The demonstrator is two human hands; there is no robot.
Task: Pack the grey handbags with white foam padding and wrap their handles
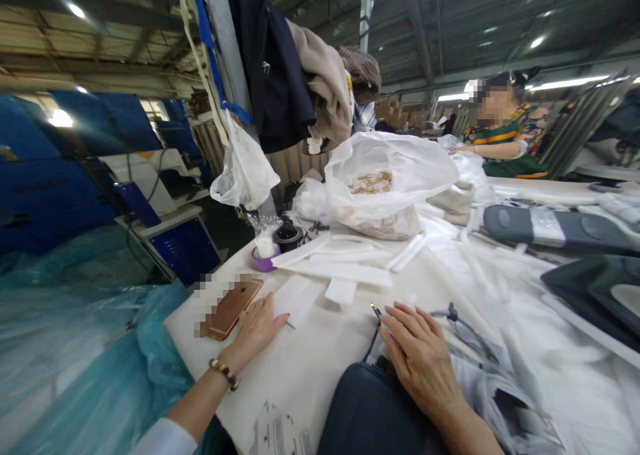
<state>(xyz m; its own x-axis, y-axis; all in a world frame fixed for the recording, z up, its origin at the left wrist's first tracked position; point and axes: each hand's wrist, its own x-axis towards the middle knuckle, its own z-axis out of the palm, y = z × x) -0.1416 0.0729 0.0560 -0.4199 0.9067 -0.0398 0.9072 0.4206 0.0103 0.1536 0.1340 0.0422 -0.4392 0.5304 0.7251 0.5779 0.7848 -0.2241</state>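
Note:
My left hand (256, 327) lies flat on the white table cover (310, 362), fingers stretched out, right beside a gold phone (233, 307) and touching a white fabric strip (299, 298). My right hand (419, 354) rests palm down with fingers spread on a dark navy fabric piece (373, 412) at the table's front. A small dark tool tip (376, 310) shows just beyond its index finger; I cannot tell whether the fingers grip it. Neither hand wraps round anything.
White strips (345, 268) and a white plastic bag (385, 175) lie behind. A purple tape roll (265, 258) and black cup (289, 236) stand at the back left. Dark irons (560, 228) sit right. A person (505, 132) works far right. Teal plastic sheeting (75, 348) hangs left.

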